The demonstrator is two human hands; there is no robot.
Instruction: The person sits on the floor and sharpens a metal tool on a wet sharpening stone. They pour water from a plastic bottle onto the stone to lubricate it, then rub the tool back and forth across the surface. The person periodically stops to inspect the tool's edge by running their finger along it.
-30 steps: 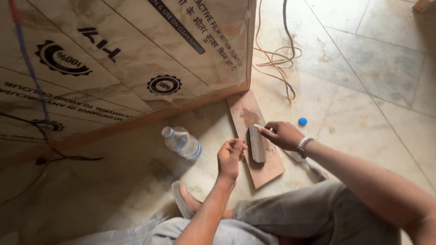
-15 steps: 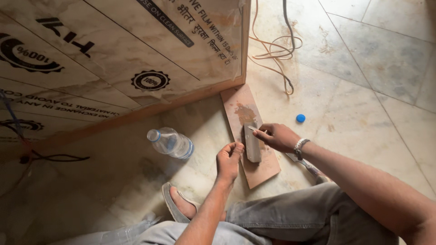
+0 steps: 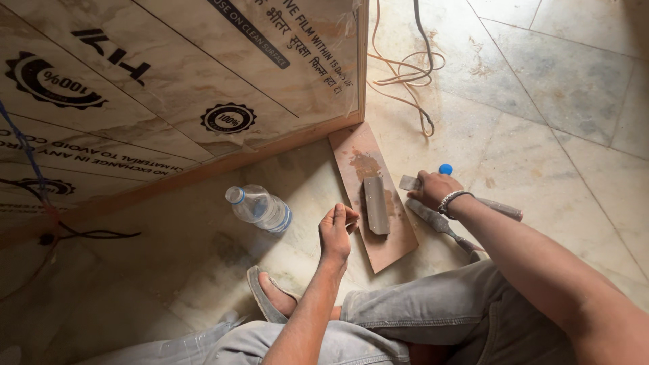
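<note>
A grey sharpening stone (image 3: pixel 376 205) lies lengthwise on a small brown wooden board (image 3: pixel 395 243) on the marble floor. My left hand (image 3: pixel 338 233) rests at the board's left edge, fingers stretched out and holding nothing, just left of the stone. My right hand (image 3: pixel 431 190) is on the floor right of the board. It is closed around a flat-bladed chisel (image 3: pixel 408 182) whose blade pokes out toward the board. A second metal tool (image 3: pixel 443 228) lies on the floor under my right forearm.
A clear plastic water bottle (image 3: pixel 258 207) lies left of the board, and its blue cap (image 3: pixel 445 169) sits by my right hand. A large film-covered panel (image 3: pixel 169 101) with a wooden edge fills the upper left. Orange and black cables (image 3: pixel 405 74) trail behind. My sandalled foot (image 3: pixel 270 297) is near.
My right hand has left the stone, moved right off the board and now grips the chisel. The stone stays on the board; my left hand has barely shifted.
</note>
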